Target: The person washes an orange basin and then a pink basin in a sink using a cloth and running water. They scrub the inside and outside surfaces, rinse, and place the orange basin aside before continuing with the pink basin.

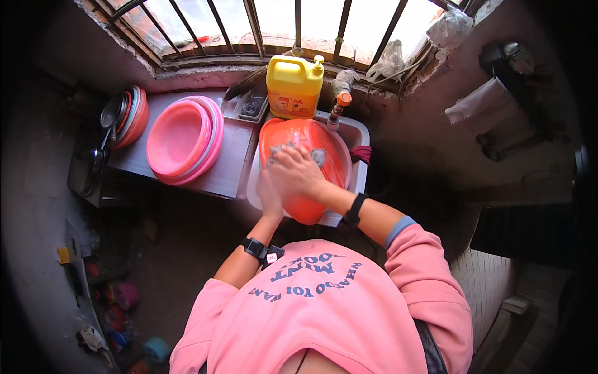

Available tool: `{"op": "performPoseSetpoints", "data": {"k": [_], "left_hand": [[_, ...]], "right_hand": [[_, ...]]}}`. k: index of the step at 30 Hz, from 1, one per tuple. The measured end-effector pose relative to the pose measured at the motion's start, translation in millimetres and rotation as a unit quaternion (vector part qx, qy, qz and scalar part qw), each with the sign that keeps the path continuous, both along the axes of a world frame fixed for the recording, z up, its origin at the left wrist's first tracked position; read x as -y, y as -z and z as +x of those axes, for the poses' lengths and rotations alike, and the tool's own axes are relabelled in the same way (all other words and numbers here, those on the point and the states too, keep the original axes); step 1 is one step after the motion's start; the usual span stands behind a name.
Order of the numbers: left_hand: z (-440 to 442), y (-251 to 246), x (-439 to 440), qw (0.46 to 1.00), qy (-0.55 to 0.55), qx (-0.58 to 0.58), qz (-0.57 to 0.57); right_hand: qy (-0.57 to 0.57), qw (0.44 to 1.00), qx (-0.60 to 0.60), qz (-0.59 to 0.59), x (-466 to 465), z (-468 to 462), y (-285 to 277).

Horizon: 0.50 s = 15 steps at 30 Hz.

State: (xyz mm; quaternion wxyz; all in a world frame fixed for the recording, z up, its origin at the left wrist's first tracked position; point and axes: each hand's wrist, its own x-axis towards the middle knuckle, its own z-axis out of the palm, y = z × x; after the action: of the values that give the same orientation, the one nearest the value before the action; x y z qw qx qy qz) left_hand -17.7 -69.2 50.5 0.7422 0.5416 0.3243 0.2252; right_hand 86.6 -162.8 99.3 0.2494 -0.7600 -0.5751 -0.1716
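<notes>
A red-orange plastic basin [306, 210] sits tilted in the white sink [362, 133], over a paler pink basin [345, 154]. My right hand [299, 173] presses a grey cloth [318, 157] against the orange basin, fingers spread over it. At the basin's left edge is my left hand [270, 194], slightly blurred; its fingers are partly hidden, and whether they grip the rim cannot be told. Behind the basin stands a yellow pump jug [294, 89] with orange liquid. A tap with an orange handle [344, 98] rises at the sink's back right.
Stacked pink basins [177, 135] stand on the counter [229, 170] to the left, with more bowls [140, 117] and a ladle beyond. A clear tray [251, 106] holds a dark scourer. A dark red cloth [361, 154] hangs on the sink's right rim. Barred windows are ahead.
</notes>
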Motion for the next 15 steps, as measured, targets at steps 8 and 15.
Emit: {"op": "performPoseSetpoints", "data": {"k": [8,15], "left_hand": [[-36,-28,18,0.983,0.167,0.022,-0.069],[19,-11,-53,0.890,0.194,0.053,-0.408]], "right_hand": [[0.180,0.928,-0.323,-0.037,-13,81,-16],[0.098,0.981,-0.162,0.029,38,2,-12]]}}
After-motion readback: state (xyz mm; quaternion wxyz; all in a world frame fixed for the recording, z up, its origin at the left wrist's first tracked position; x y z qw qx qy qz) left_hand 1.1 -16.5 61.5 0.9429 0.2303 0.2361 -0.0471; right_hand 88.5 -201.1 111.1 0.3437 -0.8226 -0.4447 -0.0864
